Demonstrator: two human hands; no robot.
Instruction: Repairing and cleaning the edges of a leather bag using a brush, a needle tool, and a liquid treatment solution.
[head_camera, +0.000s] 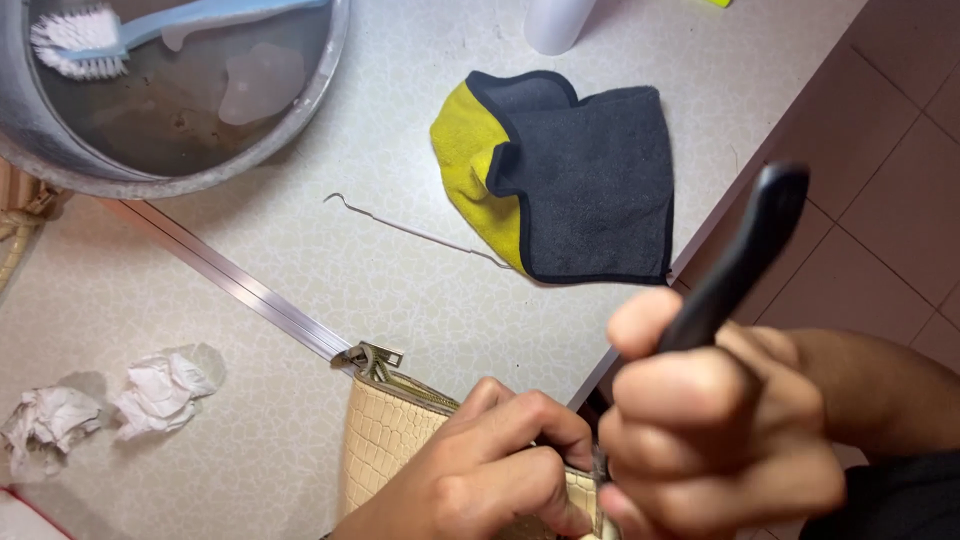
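Observation:
A cream crocodile-textured bag with a metal zipper lies at the counter's near edge. My left hand rests on the bag's top, fingers curled and pinching its edge. My right hand is wrapped around a black tool handle that sticks up and to the right. The tool's working end is hidden between my hands, down at the bag. A thin bent wire hook lies on the counter beyond the bag.
A yellow and dark grey cloth lies near the counter's right edge. A metal basin with murky water and a blue-handled brush stands top left. Crumpled tissues lie left. A white cylinder stands at top. Tiled floor lies right.

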